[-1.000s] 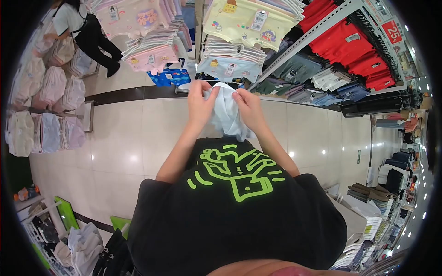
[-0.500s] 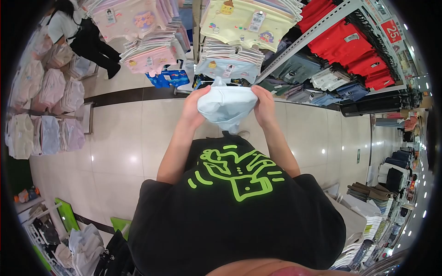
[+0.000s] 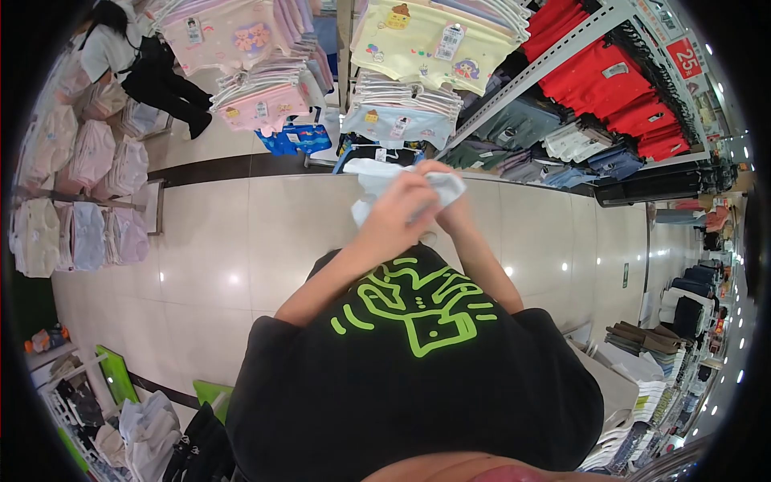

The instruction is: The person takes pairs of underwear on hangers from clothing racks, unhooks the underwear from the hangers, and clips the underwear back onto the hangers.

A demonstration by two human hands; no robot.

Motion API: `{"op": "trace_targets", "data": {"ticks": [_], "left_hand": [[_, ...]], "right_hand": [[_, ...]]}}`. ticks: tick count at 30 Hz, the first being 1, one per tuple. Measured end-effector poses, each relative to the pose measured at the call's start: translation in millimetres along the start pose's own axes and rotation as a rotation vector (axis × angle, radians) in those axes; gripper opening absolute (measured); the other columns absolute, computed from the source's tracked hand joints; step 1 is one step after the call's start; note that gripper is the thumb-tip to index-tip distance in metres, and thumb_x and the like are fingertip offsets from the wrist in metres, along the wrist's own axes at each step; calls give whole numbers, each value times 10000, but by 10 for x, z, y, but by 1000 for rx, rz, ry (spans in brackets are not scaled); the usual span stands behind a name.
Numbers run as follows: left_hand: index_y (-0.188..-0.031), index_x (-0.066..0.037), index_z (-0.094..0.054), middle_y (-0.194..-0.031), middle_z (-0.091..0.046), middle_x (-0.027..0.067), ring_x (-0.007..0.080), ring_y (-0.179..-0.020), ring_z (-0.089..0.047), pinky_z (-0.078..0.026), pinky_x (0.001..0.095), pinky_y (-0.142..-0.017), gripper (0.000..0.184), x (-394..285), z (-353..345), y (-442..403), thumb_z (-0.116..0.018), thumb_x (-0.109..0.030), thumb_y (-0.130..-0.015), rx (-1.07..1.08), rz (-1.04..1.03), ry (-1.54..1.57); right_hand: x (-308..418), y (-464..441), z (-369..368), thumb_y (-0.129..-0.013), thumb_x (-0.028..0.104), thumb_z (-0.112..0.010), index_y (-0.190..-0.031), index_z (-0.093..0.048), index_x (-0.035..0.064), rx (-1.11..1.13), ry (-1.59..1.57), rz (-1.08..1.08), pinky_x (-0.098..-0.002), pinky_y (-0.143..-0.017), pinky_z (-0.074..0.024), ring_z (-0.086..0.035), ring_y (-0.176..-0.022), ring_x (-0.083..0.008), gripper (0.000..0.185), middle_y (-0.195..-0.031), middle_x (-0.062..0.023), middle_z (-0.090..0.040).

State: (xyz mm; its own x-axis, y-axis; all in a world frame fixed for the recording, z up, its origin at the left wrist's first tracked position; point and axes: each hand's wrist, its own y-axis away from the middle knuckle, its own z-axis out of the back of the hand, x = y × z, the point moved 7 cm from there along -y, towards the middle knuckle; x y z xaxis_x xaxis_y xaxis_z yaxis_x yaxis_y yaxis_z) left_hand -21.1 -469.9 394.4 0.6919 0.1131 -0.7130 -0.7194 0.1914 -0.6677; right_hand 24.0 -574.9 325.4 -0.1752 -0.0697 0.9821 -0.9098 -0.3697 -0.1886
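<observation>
A pair of light blue underpants (image 3: 369, 186) hangs bunched in the air in front of my chest. My right hand (image 3: 451, 210) grips the cloth at its right side. Crossing over the front of it, my left hand (image 3: 401, 207) has its fingers curled against the fabric near my right hand, slightly blurred. Part of the cloth is hidden behind both hands. Just beyond hang light blue underpants on hangers (image 3: 401, 120), with a yellow printed set (image 3: 438, 44) above them.
Pink printed underwear (image 3: 261, 104) and a blue patterned item (image 3: 295, 138) hang ahead on the left. Red garments (image 3: 606, 76) fill a white-framed rack on the right. A person in black trousers (image 3: 165, 84) stands at the upper left. Pale floor tiles (image 3: 209, 241) lie below.
My left hand has moved right, from the left end of the underpants across to my right hand. The cloth, stretched between both hands before, is now bunched and folded.
</observation>
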Motion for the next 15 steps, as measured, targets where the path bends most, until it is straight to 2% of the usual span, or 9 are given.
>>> {"op": "trace_targets", "data": {"ticks": [2,4,7,8,10,11,12,14,15], "left_hand": [[-911,-28,-520,-908,-505,116,270,-889,-497,-399,357,-770,268,158,337,49,-672,-82,-697,-157,86,-150],[-989,-22,-506,-939,-496,121,284,-959,-485,-386,371,-820,375,346,533,43,-694,-109,-676,-193,139,-181],[-1306,-44,-266,-1210,-440,147,266,-1160,-399,-308,388,-950,826,901,453,203,-725,-225,-644,16,343,10],[-1306,-44,-266,-1210,-440,147,266,-1160,-399,-308,388,-950,826,1033,411,249,-725,-225,-644,18,341,11],[-1325,-38,-239,-1290,-390,154,257,-1215,-356,-270,395,-984,849,1190,144,302,-719,-219,-649,182,448,419],[-1286,-22,-322,-1210,-481,149,224,-1121,-455,-339,374,-932,718,1276,53,359,-689,-213,-699,151,432,371],[-1286,-22,-322,-1210,-481,149,224,-1121,-455,-339,374,-932,718,1394,-40,426,-689,-213,-699,147,433,371],[-1195,-10,-454,-1072,-577,122,179,-956,-548,-432,325,-801,510,1662,-365,618,-647,-201,-763,416,647,252],[-1021,-1,-581,-876,-636,78,130,-770,-576,-465,290,-668,292,1373,-337,463,-607,-204,-812,230,631,538]], "right_hand": [[-23,10,110,-811,135,-499,-746,-522,67,-122,-713,-118,-226,-640,-437,-543,-822,-145,97,-832,-34,-539],[66,9,156,-845,178,-484,-723,-463,91,-176,-754,-176,-262,-670,-476,-558,-857,-199,151,-879,-68,-545],[243,-7,76,-862,208,-459,-755,-435,116,-110,-1100,-151,-422,-843,-466,-506,-1015,-309,143,-1073,-173,-520],[229,3,65,-862,208,-459,-755,-435,116,-111,-1100,-149,-422,-843,-466,-506,-1015,-309,143,-1073,-173,-520],[209,38,-27,-882,218,-457,-778,-432,101,6,-1171,-126,-340,-725,-507,-535,-933,-273,159,-1038,-142,-518],[175,62,-44,-882,218,-457,-778,-432,101,6,-1170,-128,-340,-725,-507,-535,-933,-273,159,-1038,-142,-518],[133,92,-90,-879,235,-464,-764,-426,99,29,-1223,-164,-341,-724,-505,-535,-931,-276,182,-1040,-142,-519],[5,147,-100,-875,252,-471,-750,-420,97,53,-1273,-203,-341,-724,-504,-536,-928,-278,206,-1041,-142,-520],[-60,188,-44,-877,225,-462,-769,-447,97,98,-1258,-192,-325,-712,-495,-538,-926,-269,168,-1026,-141,-533]]}}
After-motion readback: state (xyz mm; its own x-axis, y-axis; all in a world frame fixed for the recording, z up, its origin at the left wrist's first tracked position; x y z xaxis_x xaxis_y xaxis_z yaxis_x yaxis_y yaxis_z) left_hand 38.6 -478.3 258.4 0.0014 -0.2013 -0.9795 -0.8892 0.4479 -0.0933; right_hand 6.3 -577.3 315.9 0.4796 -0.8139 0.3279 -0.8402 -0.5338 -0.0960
